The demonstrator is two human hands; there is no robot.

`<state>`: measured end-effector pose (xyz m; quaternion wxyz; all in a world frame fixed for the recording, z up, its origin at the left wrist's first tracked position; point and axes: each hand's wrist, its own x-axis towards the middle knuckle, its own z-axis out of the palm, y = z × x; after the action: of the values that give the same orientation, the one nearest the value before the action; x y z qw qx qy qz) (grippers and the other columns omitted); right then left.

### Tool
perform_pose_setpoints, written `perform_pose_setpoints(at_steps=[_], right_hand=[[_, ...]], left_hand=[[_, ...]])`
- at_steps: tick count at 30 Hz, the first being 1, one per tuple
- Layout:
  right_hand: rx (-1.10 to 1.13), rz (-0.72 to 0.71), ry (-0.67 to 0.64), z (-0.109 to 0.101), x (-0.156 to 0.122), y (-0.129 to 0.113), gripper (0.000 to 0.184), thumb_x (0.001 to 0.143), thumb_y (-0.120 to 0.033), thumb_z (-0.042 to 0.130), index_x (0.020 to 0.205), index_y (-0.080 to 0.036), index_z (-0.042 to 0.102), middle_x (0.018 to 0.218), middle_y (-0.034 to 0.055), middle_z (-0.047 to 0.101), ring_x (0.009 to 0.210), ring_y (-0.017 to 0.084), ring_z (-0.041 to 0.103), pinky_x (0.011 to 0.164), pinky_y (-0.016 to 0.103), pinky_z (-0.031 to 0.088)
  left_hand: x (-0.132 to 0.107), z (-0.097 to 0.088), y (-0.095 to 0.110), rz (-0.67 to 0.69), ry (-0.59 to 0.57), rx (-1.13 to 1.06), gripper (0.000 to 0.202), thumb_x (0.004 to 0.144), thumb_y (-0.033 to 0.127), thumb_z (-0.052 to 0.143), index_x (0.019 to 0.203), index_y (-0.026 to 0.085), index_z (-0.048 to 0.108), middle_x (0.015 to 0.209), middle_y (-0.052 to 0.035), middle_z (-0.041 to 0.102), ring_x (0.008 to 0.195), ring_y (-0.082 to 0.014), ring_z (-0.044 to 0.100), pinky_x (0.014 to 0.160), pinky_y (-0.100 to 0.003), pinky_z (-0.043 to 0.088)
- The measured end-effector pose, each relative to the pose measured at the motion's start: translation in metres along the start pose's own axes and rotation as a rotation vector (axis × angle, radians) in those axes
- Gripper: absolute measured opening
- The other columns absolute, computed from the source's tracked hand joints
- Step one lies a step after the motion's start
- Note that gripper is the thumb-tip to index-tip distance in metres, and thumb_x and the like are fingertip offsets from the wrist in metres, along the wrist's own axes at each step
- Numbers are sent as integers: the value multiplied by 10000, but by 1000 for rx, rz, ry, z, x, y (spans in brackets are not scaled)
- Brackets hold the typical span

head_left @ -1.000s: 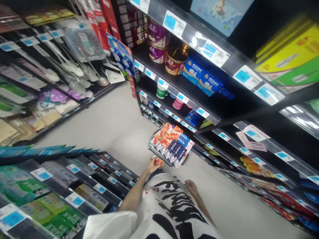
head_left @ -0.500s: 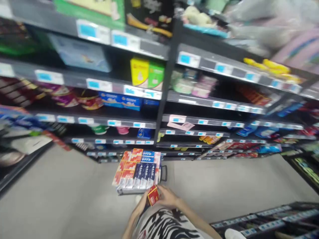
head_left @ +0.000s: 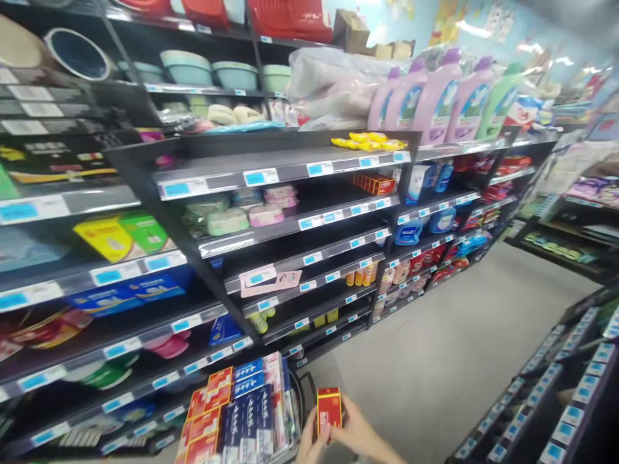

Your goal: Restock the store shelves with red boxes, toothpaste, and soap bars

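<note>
Low in the head view, a small red box with gold edges point(head_left: 329, 406) stands upright between my two hands. My left hand point(head_left: 310, 442) grips its left side, with the thumb near the front. My right hand point(head_left: 352, 430) is closed around the right side, its fingers reaching the lower front. Just left of my hands is a container loaded with boxes; the dark blue and white boxes point(head_left: 247, 415) and the red and orange boxes point(head_left: 206, 415) lie in rows on top. A dark curved handle point(head_left: 300, 386) shows at its right side.
Tall dark shelves point(head_left: 300, 251) run from left to far right. Similar red boxes point(head_left: 374, 183) sit on an upper shelf, below yellow packets point(head_left: 370, 141). Purple detergent bottles point(head_left: 438, 96) line the top. Another rack point(head_left: 546, 386) borders the grey floor point(head_left: 425, 367) at right.
The view has swung up and to the right, bringing the upper shelves and the aisle into sight. Both hands still hold the red box, now seen more upright.
</note>
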<state>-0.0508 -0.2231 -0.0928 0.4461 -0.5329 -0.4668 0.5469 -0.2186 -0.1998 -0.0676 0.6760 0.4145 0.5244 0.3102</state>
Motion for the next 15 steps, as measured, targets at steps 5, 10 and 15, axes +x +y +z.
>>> perform_pose_setpoints(at_steps=[5, 10, 15], right_hand=[[290, 27, 188, -52, -5, 0, 724, 704, -620, 841, 1280, -228, 646, 1211, 119, 722, 1155, 308, 672, 1009, 439, 523], [328, 65, 361, -93, -1, 3, 690, 778, -727, 725, 1234, -221, 610, 793, 31, 704, 572, 153, 617, 498, 239, 418], [317, 146, 233, -130, 7, 10, 936, 804, -811, 609, 1507, -226, 410, 578, -22, 609, 342, 88, 401, 368, 204, 256]], left_hand=[[27, 57, 1, 60, -149, -13, 893, 626, 840, 742, 1263, 216, 758, 1435, -143, 653, 1409, -402, 531, 1159, -446, 471], [66, 85, 22, 128, -287, 137, 881, 710, 868, 637, 1259, 193, 771, 1375, -157, 694, 1291, -392, 625, 1106, -453, 507], [99, 125, 61, 157, -265, 241, 732, 786, 857, 533, 1053, 243, 829, 1082, -83, 800, 1077, -355, 705, 988, -432, 553]])
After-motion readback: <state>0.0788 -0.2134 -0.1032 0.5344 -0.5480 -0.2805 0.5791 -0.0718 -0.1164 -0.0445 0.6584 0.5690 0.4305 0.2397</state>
